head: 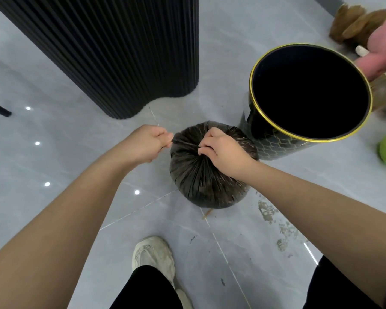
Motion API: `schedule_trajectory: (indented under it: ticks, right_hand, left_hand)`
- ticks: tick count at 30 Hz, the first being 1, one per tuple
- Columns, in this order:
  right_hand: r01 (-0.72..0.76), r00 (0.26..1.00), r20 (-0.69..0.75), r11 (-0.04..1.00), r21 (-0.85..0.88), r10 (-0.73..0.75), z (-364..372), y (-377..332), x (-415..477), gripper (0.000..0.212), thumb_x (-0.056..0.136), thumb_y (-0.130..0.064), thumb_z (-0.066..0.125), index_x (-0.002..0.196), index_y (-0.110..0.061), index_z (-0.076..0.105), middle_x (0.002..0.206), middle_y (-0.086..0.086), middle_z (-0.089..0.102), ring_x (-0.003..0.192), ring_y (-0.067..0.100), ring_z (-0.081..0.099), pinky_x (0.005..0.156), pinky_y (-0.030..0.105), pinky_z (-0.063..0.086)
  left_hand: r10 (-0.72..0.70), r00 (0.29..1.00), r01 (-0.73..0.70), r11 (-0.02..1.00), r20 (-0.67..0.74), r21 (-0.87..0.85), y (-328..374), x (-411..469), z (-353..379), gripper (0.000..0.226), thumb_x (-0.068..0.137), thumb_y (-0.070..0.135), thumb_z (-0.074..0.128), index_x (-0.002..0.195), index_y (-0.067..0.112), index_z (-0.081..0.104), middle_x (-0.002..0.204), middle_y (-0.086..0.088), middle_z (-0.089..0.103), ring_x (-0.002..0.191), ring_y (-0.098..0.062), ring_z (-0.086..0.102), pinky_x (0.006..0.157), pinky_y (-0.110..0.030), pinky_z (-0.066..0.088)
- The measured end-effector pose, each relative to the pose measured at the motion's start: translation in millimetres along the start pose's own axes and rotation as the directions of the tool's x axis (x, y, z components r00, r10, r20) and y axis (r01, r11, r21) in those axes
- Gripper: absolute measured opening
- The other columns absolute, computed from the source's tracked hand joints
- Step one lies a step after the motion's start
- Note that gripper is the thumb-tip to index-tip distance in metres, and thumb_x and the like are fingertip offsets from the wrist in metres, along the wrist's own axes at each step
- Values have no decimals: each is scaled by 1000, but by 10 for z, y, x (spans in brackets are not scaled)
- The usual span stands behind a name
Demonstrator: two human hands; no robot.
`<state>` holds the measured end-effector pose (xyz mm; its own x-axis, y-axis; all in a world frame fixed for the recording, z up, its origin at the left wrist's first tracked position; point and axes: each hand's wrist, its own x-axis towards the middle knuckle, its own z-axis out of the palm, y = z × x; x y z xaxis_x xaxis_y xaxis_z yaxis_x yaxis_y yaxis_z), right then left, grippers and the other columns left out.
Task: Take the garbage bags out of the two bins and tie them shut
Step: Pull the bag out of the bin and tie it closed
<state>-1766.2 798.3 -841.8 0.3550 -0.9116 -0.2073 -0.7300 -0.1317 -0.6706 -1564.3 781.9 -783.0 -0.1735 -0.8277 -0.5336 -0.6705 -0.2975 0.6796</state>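
Bag (210,175) sits on floor (54,152) just beside bin (276,143), neck gathered. Left hand (146,143) pinches what's prob. a drawstring, pulling sideways; right hand (223,148) grips the puckered neck. Thin soft film, looks lightly filled: hold at the neck, not the sides.

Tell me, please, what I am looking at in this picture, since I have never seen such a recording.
There is no machine here: a person wears one camera on the head, looking down at their own bare hands. The left hand and right hand each pinch the gathered top of a dark garbage bag. The bag sits on the grey tiled floor, out of the black gold-rimmed bin beside it. Near the top stand a black ribbed column and soft toys; below is the person's shoe.
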Motion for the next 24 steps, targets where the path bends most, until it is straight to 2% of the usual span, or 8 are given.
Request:
schedule_trajectory:
  ticks: [4,7,10,12,15,18,22,24]
  right_hand:
    - [-101,989,-99,987,125,114,-45,-10,27,22,95,-19,54,92,-8,72,103,0,46,93,11,47,86,16,34]
    - [-159,967,-165,969,191,192,-85,-38,41,19,93,-21,57,96,-12,74,100,1,52,91,11,49,85,17,32]
    - [-216,957,-124,931,294,261,-75,-75,43,20,94,-18,56,101,-11,73,89,-6,64,84,7,54,81,18,38]
    - [-273,934,-104,870,410,342,-47,-89,52,19,94,-18,56,101,-11,73,75,-8,65,66,5,55,73,19,43]
    - [-362,888,-36,746,559,458,-42,-88,56,19,95,-16,54,102,-11,70,73,-3,70,42,8,48,54,18,44]
    - [-441,837,101,552,708,538,-105,-127,54,18,98,-14,49,101,-8,66,82,3,73,35,6,45,36,15,32]
    - [-532,750,333,222,817,572,-171,-243,63,19,98,-9,45,88,-6,60,64,4,68,36,2,50,34,13,37]
    - [-539,727,372,143,830,576,-191,-281,61,19,98,-7,45,85,-4,59,54,5,64,38,4,57,39,13,46]
  left_hand:
    - [118,992,-124,978,49,168,-67,5,16,32,97,26,47,69,14,55,55,8,43,48,-6,38,50,-24,33]
    - [151,980,-173,967,127,189,-161,-12,188,27,96,21,49,72,12,57,59,9,48,51,0,42,52,-16,36]
    - [200,968,-238,925,153,297,-292,16,458,31,95,21,48,64,22,49,62,5,49,61,-12,46,59,-30,39]
    - [249,956,-290,880,156,377,-340,29,585,30,96,25,45,67,27,44,69,2,54,68,-19,51,63,-37,44]
    - [344,925,-380,833,160,403,-321,10,664,22,98,29,42,77,25,47,76,5,57,73,-17,52,65,-39,45]
    - [431,888,-455,775,159,439,-334,-21,728,24,98,28,43,76,22,42,74,9,46,73,-14,47,64,-37,41]
    - [451,883,-455,765,125,456,-419,-23,780,25,99,27,43,75,21,38,76,8,44,77,-24,53,63,-39,42]
    - [449,885,-450,756,124,476,-419,-12,755,24,99,27,43,76,21,40,77,8,45,80,-24,54,63,-37,41]
